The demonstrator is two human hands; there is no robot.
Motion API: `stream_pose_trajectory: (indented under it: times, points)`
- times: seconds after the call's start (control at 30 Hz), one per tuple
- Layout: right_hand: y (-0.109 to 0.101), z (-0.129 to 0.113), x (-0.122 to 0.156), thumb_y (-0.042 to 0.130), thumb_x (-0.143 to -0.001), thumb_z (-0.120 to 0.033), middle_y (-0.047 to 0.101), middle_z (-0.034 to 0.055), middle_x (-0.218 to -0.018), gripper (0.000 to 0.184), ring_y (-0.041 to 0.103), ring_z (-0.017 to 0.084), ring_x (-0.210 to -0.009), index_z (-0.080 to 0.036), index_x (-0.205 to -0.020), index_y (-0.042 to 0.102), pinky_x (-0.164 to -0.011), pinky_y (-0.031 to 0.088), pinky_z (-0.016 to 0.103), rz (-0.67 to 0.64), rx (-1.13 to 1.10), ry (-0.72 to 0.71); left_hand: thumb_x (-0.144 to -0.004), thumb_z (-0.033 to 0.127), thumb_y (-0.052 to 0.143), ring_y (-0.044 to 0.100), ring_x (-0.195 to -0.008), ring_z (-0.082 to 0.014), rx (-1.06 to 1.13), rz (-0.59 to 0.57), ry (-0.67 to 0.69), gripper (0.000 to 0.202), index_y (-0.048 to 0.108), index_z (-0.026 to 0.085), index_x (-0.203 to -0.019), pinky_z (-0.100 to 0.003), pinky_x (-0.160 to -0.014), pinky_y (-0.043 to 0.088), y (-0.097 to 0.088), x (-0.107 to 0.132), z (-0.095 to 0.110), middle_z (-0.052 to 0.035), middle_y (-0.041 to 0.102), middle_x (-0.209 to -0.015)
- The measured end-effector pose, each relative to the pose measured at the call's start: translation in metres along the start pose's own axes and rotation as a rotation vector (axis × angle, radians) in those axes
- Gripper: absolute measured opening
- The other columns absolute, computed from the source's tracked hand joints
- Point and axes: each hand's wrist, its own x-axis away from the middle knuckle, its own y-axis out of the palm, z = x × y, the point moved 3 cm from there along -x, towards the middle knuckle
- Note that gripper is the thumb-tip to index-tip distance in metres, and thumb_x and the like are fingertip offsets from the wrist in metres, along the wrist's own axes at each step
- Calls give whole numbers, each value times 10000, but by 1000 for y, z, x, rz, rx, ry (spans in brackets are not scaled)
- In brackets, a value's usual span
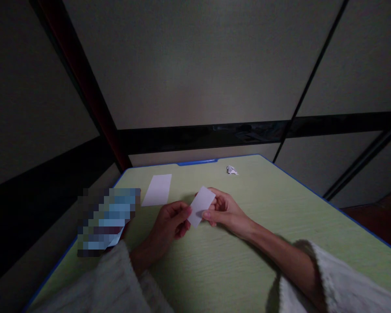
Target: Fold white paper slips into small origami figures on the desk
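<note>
A pixelated object [109, 219] lies on the green table [289, 204] before grey panels [195, 65].

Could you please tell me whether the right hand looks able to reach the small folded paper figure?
Probably yes: nothing visible stands between the right hand and the paper figure, though that hand holds the white slip.

A pale-green, blue-edged table [273, 200] bears a pixelated object [109, 217] at nine o'clock, white sheet [157, 190] at ten, small folded paper [231, 170] just past twelve.
</note>
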Motion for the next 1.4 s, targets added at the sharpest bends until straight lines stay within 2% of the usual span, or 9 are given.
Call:
stream_pose_trajectory:
  times: [0.13, 0.2, 0.37, 0.43, 0.57, 0.83, 1.17, 1.3, 1.4]
  points:
    - [5, 1, 0, 646, -571, -193, 528, -46, -549, 354, 423, 16, -402, -137, -897, 522, -363, 318, 115, -57, -51, 9, -629, 355, 544, 352, -296, -29, 19, -133, -56, 240, 453, 154, -532, -151, -313, 202, 6, 1, -5, 63, 468, -395]
    - [7, 1, 1, 656, -557, -208, 532, -42, -537, 329, 426, 19, -406, -126, -854, 539, -366, 314, 117, -73, -62, 16, -639, 354, 528, 349, -303, -31, -8, -160, -8, 242, 472, 145, -530, -157, -322, 220, 8, 1, -3, 54, 468, -400]
    - [7, 1, 2, 675, -524, -182, 532, -42, -535, 260, 422, 20, -419, -115, -740, 546, -397, 313, 128, -13, -31, 26, -566, 261, 598, 409, -453, -58, -176, -93, 233, 188, 533, 145, -699, -163, -405, 294, 7, 1, 5, 41, 496, -562]
    - [7, 2, 2, 675, -524, -177, 518, -46, -525, 243, 423, 23, -430, -114, -718, 544, -414, 313, 135, 8, -6, 39, -545, 231, 616, 430, -506, -74, -292, -95, 243, 253, 528, 154, -769, -171, -439, 314, 9, 3, 5, 32, 506, -625]
    - [5, 4, 0, 678, -518, -188, 480, -64, -493, 243, 401, 27, -424, -121, -709, 543, -430, 308, 152, 18, 33, 77, -531, 224, 625, 424, -504, -76, -409, -38, 237, 264, 526, 161, -768, -173, -441, 319, 10, 6, 2, 31, 511, -641]
    - [4, 5, 1, 674, -525, -185, 538, -38, -558, 264, 456, 44, -482, -133, -766, 579, -480, 351, 166, 46, 23, 80, -617, 260, 566, 479, -597, -109, -385, -63, 267, 151, 528, 164, -728, -188, -498, 362, 8, 4, 0, 11, 514, -674]
    - [8, 1, 1, 655, -555, -198, 593, -9, -603, 343, 473, 44, -477, -125, -884, 591, -459, 357, 162, 8, -23, 92, -650, 244, 540, 478, -589, -106, -389, -58, 323, 174, 568, 171, -804, -179, -462, 367, 10, 3, 2, -14, 541, -761]
    - [6, 3, 1, 663, -539, -188, 588, -12, -602, 361, 485, 55, -509, -132, -888, 588, -499, 368, 178, 11, -25, 107, -659, 214, 531, 503, -667, -135, -380, -132, 377, 185, 587, 170, -829, -206, -565, 404, 13, 5, 6, -30, 557, -789]
    - [4, 5, 0, 661, -540, -180, 551, -34, -554, 364, 432, 32, -456, -127, -892, 587, -441, 316, 154, 18, 13, 110, -679, 197, 514, 507, -704, -143, -374, -183, 397, 200, 597, 174, -859, -218, -618, 405, 16, 6, 9, -41, 559, -828]
